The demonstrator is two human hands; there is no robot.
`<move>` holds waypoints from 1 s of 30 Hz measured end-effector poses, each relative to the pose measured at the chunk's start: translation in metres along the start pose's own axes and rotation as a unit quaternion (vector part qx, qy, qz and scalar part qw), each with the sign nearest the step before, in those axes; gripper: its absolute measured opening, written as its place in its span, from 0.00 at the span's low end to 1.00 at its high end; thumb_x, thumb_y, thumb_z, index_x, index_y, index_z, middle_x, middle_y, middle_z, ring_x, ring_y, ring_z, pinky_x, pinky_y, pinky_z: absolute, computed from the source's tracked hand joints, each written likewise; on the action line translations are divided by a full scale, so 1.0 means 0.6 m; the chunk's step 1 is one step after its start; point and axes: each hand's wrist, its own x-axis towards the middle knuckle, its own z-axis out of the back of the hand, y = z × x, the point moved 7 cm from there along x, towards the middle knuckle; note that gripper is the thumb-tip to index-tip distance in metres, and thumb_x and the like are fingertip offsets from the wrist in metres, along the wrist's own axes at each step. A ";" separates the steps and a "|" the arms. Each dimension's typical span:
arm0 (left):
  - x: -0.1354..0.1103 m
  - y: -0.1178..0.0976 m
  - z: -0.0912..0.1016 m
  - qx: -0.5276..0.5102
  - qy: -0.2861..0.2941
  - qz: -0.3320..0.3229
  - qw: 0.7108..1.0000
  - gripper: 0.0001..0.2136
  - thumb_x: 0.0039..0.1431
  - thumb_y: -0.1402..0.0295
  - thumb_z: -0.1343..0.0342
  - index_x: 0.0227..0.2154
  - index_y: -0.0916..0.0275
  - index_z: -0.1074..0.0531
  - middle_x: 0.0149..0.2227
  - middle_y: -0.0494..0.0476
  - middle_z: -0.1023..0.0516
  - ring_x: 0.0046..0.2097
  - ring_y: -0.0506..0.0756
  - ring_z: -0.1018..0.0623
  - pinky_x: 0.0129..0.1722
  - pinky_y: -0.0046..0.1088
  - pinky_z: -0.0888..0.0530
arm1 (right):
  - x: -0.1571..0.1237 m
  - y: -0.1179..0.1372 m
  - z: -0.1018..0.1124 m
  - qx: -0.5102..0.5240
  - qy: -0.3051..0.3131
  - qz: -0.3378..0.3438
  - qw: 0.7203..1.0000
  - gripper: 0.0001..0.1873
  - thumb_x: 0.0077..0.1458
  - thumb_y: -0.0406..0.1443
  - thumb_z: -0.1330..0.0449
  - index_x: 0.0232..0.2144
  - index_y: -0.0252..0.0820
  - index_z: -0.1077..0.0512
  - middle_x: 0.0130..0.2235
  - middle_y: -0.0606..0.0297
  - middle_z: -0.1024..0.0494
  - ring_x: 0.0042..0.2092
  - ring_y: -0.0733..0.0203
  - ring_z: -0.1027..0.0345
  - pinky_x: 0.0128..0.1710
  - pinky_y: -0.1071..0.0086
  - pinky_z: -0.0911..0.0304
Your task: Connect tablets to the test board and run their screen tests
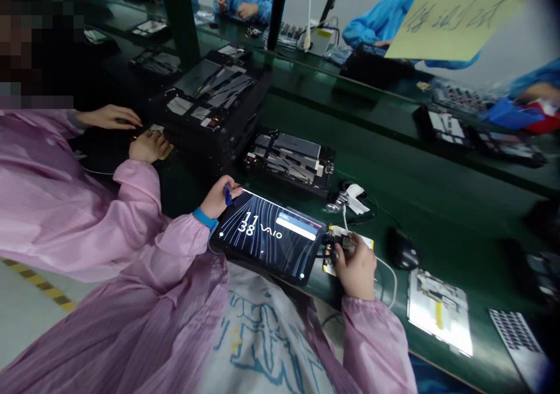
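A tablet [266,254] with a lit lock screen reading 11 38 and VAIO lies tilted at the table edge in front of me. My left hand [219,197], with a blue strap [205,219] at the wrist, is closed at its upper left corner; a small blue object [228,194] shows in the fingers, its kind unclear. On the other side, my right hand [357,267] curls over a small circuit board [329,264] with yellow edges, thumb and fingers around a metal part on it. Dark cables run between board and tablet. A white cable [345,218] reaches the board from above.
Open device trays [291,158] and a taller stack [214,91] stand behind the tablet. To the right lie a black mouse [403,248] and a silver panel [440,309]. A co-worker's hands [151,145] work at left; a yellow note [455,18] hangs upper right.
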 end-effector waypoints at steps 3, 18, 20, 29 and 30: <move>0.006 0.014 -0.001 -0.034 -0.010 -0.018 0.999 0.15 0.48 0.61 0.41 0.25 0.60 0.43 0.29 0.48 0.29 0.30 0.48 0.31 0.33 0.27 0.34 | -0.005 0.033 0.036 0.036 -0.062 0.005 0.997 0.27 0.60 0.46 0.52 0.53 0.31 0.38 0.49 0.42 0.30 0.54 0.42 0.37 0.50 0.48 0.41; 0.013 0.046 -0.003 -0.108 0.012 -0.012 0.994 0.16 0.47 0.62 0.39 0.26 0.62 0.43 0.34 0.52 0.26 0.29 0.48 0.31 0.29 0.25 0.36 | -0.011 0.253 0.047 0.000 0.062 0.118 0.991 0.41 0.55 0.54 0.46 0.62 0.34 0.47 0.63 0.40 0.45 0.66 0.33 0.62 0.57 0.32 0.58; 0.014 0.052 -0.004 -0.108 0.018 -0.012 0.994 0.16 0.48 0.62 0.39 0.27 0.61 0.43 0.34 0.51 0.27 0.27 0.46 0.33 0.26 0.24 0.39 | -0.029 0.290 0.036 0.008 0.126 0.198 0.972 0.37 0.53 0.51 0.42 0.61 0.40 0.43 0.64 0.46 0.44 0.66 0.33 0.61 0.58 0.31 0.59; 0.007 0.048 -0.008 -0.074 0.026 -0.021 0.997 0.12 0.54 0.66 0.44 0.26 0.62 0.45 0.34 0.50 0.27 0.31 0.47 0.31 0.32 0.25 0.36 | -0.057 0.354 0.008 -0.001 0.196 0.284 0.938 0.28 0.54 0.38 0.39 0.58 0.53 0.36 0.65 0.55 0.42 0.66 0.34 0.58 0.57 0.29 0.59; 0.007 0.048 -0.006 -0.069 0.017 -0.025 0.997 0.12 0.53 0.66 0.44 0.26 0.62 0.44 0.34 0.51 0.26 0.32 0.48 0.30 0.33 0.25 0.36 | -0.056 0.357 0.006 0.001 0.197 0.291 0.936 0.28 0.54 0.38 0.40 0.58 0.53 0.36 0.65 0.55 0.42 0.66 0.34 0.58 0.57 0.29 0.59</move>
